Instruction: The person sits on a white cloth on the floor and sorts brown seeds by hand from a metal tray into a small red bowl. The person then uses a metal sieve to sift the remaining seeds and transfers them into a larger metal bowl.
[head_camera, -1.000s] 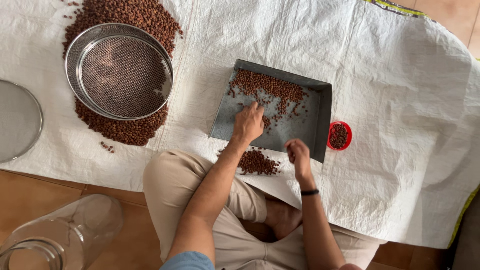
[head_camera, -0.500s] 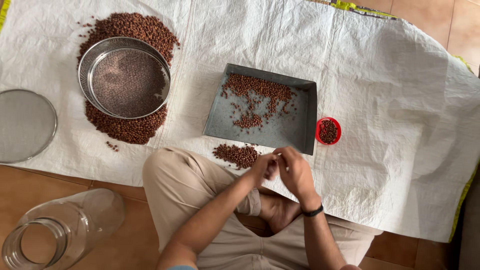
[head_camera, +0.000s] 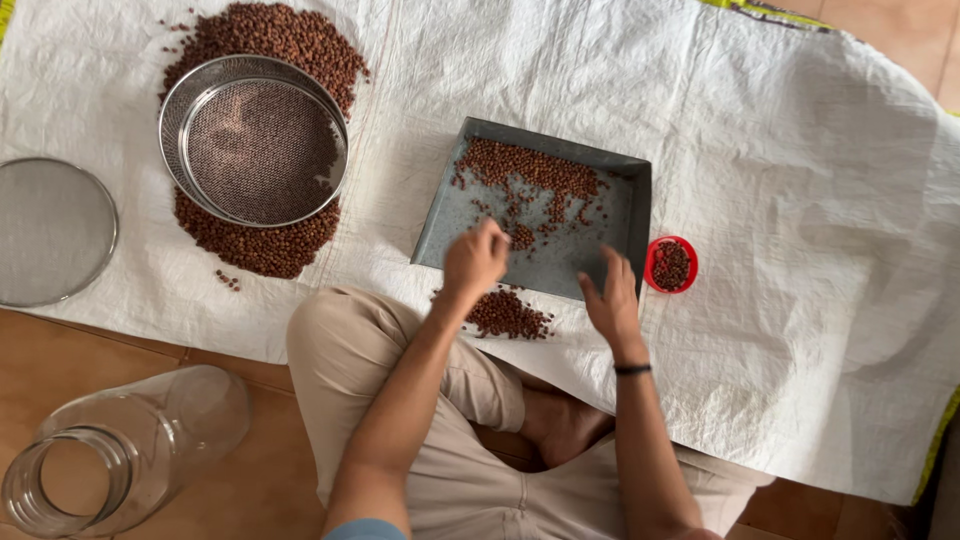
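looks like mid-sorting: left hand (head_camera: 476, 258) curled loosely over the brown seeds (head_camera: 530, 175) in the grey tray (head_camera: 560, 262), right hand (head_camera: 610, 295) open at its near edge, next probably pinching out bad ones

you have a white woven sheet (head_camera: 780, 200) spread over the tiled floor (head_camera: 230, 400). on it lie a grey metal tray (head_camera: 590, 255), a small red cup (head_camera: 671, 265) just right of it, a round sieve (head_camera: 255, 140) far left on a heap of brown seeds (head_camera: 270, 35), and a small seed pile (head_camera: 505, 315) near you.
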